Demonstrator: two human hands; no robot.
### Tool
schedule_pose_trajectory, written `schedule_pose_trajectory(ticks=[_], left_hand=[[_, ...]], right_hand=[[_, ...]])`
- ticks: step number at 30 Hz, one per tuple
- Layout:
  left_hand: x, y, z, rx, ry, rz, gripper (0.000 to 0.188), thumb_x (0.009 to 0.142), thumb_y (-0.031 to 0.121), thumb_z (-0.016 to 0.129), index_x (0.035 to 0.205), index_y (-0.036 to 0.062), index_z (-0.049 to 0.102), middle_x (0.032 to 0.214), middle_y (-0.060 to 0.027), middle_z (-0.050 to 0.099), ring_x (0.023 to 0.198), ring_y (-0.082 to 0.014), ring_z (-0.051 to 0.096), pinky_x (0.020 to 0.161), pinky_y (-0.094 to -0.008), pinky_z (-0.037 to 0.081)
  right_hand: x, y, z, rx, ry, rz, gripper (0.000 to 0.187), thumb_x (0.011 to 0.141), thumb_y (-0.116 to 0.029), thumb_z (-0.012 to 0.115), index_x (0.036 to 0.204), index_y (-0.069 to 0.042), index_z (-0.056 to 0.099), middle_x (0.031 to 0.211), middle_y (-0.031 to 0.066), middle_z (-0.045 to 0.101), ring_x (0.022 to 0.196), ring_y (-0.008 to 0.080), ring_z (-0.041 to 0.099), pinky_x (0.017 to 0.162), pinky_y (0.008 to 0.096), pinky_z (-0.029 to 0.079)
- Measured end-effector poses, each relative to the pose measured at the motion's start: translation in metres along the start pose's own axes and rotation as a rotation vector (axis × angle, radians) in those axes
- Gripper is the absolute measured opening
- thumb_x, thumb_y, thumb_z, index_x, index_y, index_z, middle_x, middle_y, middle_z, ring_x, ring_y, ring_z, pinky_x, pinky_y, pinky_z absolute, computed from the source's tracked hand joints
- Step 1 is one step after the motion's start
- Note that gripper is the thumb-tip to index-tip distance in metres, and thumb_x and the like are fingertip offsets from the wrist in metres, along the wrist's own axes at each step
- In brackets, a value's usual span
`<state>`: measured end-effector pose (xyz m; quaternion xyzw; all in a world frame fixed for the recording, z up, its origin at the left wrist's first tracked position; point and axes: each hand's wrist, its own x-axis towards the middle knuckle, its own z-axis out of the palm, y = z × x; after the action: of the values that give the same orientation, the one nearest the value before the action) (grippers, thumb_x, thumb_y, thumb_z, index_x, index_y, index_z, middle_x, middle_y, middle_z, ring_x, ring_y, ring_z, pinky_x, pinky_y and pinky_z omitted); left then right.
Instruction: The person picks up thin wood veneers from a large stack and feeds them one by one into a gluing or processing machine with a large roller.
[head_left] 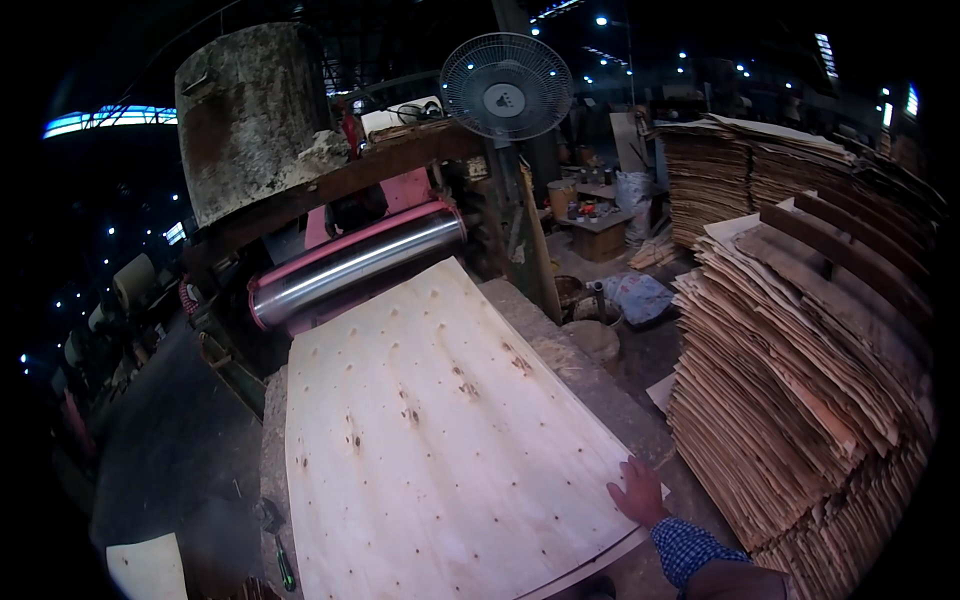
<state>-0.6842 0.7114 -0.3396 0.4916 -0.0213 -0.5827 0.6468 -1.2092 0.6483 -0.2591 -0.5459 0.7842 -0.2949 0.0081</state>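
A large pale wood veneer sheet (440,420), dotted with small brown knots, lies flat in front of me on a worn grey stand. The edge of another sheet shows beneath it at the near right. On the veneer's right edge rests my right hand (638,493), fingers spread, in a blue checked sleeve. Beyond the far edge is a machine with a shiny metal roller (365,262) and pink surfaces around it. My left hand is out of the picture.
Tall stacks of brown veneer (790,400) rise close on the right. A standing fan (506,92) is beyond the sheet, and a big stained drum (255,120) sits above the roller. A green-handled tool (285,567) lies by the left edge. A blue-white sack (640,297) is on the floor.
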Motion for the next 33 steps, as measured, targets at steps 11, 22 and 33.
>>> schedule_pose_trajectory(ticks=[11,22,33], left_hand=[[-0.022,0.01,0.025,0.006,0.037,-0.031,0.055,0.092,0.049,0.056,0.125,0.0053,0.053,0.112,-0.0057,0.063,0.092,-0.0208,0.061,0.073,-0.034,0.053],[-0.024,0.01,0.033,-0.062,0.052,-0.028,0.05,0.092,0.047,0.056,0.122,0.0072,0.055,0.105,-0.004,0.065,0.082,-0.018,0.061,0.064,-0.0309,0.052],[-0.015,0.006,0.03,-0.021,0.091,-0.009,0.047,0.092,0.051,0.055,0.116,0.0101,0.059,0.084,0.0006,0.065,0.054,-0.0087,0.046,0.042,-0.0223,0.036]], right_hand=[[0.0,0.0,-0.004,0.014,0.001,-0.02,0.046,0.08,-0.035,0.068,0.109,-0.001,0.055,0.128,0.0256,0.049,0.118,0.0397,0.047,0.1,0.0487,0.035],[0.0,-0.003,-0.003,-0.072,0.023,-0.041,0.057,0.084,-0.038,0.063,0.125,0.0,0.053,0.128,0.0228,0.05,0.119,0.0376,0.047,0.1,0.0487,0.036],[-0.003,0.009,0.006,-0.005,-0.009,0.03,0.059,0.085,-0.045,0.06,0.128,-0.006,0.054,0.136,0.0174,0.046,0.124,0.0396,0.041,0.103,0.0526,0.031]])
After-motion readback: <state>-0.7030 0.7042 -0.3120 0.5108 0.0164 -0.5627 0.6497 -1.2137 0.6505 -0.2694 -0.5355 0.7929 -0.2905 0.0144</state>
